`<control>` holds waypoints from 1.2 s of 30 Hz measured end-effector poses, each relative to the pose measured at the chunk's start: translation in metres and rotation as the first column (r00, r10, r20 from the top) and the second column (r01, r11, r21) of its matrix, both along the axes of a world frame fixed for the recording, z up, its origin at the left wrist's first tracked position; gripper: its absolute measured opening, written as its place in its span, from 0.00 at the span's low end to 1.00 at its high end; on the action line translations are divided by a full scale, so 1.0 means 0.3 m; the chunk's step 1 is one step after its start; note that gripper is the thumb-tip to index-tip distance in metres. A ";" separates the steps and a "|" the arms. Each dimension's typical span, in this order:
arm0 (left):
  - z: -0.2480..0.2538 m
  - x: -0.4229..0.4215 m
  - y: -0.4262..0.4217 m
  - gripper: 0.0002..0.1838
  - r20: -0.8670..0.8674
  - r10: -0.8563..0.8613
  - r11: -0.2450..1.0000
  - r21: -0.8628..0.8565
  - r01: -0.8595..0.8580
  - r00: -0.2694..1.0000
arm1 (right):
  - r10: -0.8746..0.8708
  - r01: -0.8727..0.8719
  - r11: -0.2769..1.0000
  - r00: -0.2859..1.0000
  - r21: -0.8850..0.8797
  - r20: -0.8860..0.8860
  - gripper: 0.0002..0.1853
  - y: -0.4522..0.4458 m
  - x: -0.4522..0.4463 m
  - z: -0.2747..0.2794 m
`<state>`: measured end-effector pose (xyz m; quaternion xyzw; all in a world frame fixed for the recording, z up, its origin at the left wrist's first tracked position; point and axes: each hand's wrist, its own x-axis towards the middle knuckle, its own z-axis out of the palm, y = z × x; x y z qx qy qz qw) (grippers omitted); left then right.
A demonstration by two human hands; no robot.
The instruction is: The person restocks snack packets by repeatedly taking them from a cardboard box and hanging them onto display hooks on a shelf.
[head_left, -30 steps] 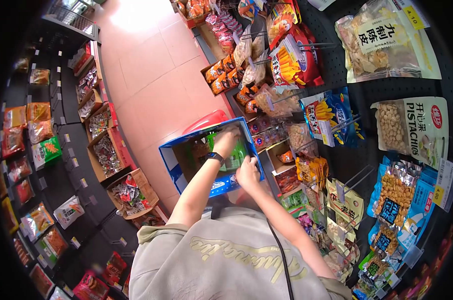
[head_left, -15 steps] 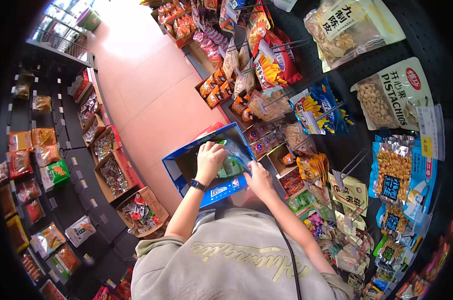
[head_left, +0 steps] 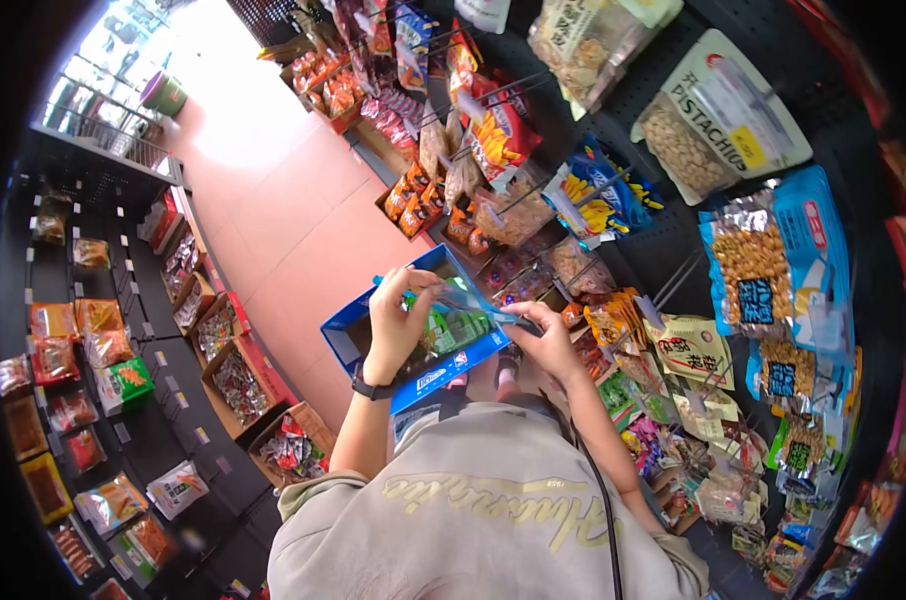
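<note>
My left hand (head_left: 401,315), with a dark watch on its wrist, is pinched on the edge of a clear bluish plastic bag (head_left: 463,297). The bag stretches between my two hands over a blue cardboard box (head_left: 413,398). My right hand (head_left: 545,342) closes on the bag's other side, near the box's right corner. Something dark shows at its fingertips; I cannot make out whether it is part of the bag. Green packets (head_left: 461,328) lie under the clear film, inside the box. My left fingers partly hide the box's inside.
On the right, a rack holds hanging snacks, among them a pistachio bag (head_left: 688,135) and a blue nut bag (head_left: 808,250), with metal hooks sticking out. Cartons of wrapped snacks (head_left: 238,385) line the left shelf. A pink tiled floor (head_left: 283,190) runs between.
My left hand has shifted left and opened the plastic bag wider, drawing its edge out between both hands. My right hand has moved slightly right. The view has turned a little.
</note>
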<state>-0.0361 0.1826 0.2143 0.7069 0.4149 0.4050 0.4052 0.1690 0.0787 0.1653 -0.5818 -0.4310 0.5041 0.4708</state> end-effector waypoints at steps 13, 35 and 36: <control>0.222 0.551 -0.127 0.06 0.648 -0.083 0.906 -0.266 0.328 0.757 | -0.627 0.696 0.688 0.712 0.205 -0.315 0.07 -0.193 0.270 0.259; 0.488 0.938 -0.246 0.07 0.637 -0.327 0.897 -0.024 0.442 0.698 | -0.761 0.689 0.433 0.625 0.581 -0.175 0.07 -0.324 0.562 0.629; 0.491 0.944 -0.241 0.07 0.634 -0.329 0.895 -0.028 0.446 0.700 | -0.755 0.689 0.433 0.629 0.581 -0.184 0.07 -0.322 0.564 0.632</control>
